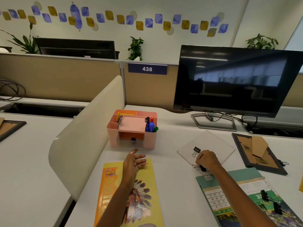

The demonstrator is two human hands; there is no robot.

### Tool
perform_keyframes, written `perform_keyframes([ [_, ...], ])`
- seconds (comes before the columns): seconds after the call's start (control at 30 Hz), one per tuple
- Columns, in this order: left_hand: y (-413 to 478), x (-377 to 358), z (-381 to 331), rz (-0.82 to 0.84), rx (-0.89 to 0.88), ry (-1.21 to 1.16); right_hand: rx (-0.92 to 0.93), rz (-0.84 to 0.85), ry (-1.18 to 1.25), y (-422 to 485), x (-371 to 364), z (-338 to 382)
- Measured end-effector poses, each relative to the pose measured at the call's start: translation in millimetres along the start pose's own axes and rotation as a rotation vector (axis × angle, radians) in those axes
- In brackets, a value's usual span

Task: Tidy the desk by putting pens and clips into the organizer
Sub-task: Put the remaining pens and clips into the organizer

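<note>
Pink desk organizer point(111, 136) mid-desk point(172, 177), set against the cream divider point(85, 136) on its left. Right-hand compartment: upright markers point(151, 124) with blue, red, black and green caps. Left slots: a yellow pen and a grey one point(119, 121). Low in the front, a translucent drawer point(129, 143) with a small dark clip-like shape showing inside. Left hand point(133, 163) just short of that drawer, above the top edge of a yellow-orange booklet point(142, 202) — fingers straight, loosely spread, holding nothing. Right hand point(207, 160) well off to the right, down on the near corner of a white spiral notepad point(211, 145), fingers curled over a black binder clip point(200, 167), its wire handle poking out to the left. Second binder clip point(196, 151) lying on the notepad just beyond the fingertips; touching or not, cannot tell. Pair of binder clips point(264, 195) further right on the green calendar point(229, 202), beside the right forearm. Face-down picture frame point(259, 153) right of the notepad — dark Dell monitor point(237, 81) standing behind it all
</note>
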State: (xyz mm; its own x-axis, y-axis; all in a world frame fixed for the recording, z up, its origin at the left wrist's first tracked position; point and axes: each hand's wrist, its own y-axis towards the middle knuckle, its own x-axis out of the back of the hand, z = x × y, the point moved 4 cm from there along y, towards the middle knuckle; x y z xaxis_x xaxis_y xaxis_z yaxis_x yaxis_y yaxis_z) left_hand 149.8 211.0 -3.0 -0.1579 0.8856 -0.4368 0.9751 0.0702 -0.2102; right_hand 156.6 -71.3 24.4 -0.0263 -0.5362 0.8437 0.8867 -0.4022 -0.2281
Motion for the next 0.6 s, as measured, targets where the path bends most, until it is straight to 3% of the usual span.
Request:
perform_keyframes([
  [0.17, 1.1, 0.2, 1.4, 0.000, 0.002, -0.006, 0.086, 0.139, 0.284, -24.4, -9.8, 32.8],
  [0.33, 3.8, 0.0, 1.9, -0.012, 0.008, -0.005, 0.239, 0.228, 0.541, -48.5, -17.1, 115.3],
  [0.6, 2.6, 1.1, 2.0, -0.027, 0.013, 0.007, 0.758, -0.237, 0.397, -83.5, -26.4, 235.2],
])
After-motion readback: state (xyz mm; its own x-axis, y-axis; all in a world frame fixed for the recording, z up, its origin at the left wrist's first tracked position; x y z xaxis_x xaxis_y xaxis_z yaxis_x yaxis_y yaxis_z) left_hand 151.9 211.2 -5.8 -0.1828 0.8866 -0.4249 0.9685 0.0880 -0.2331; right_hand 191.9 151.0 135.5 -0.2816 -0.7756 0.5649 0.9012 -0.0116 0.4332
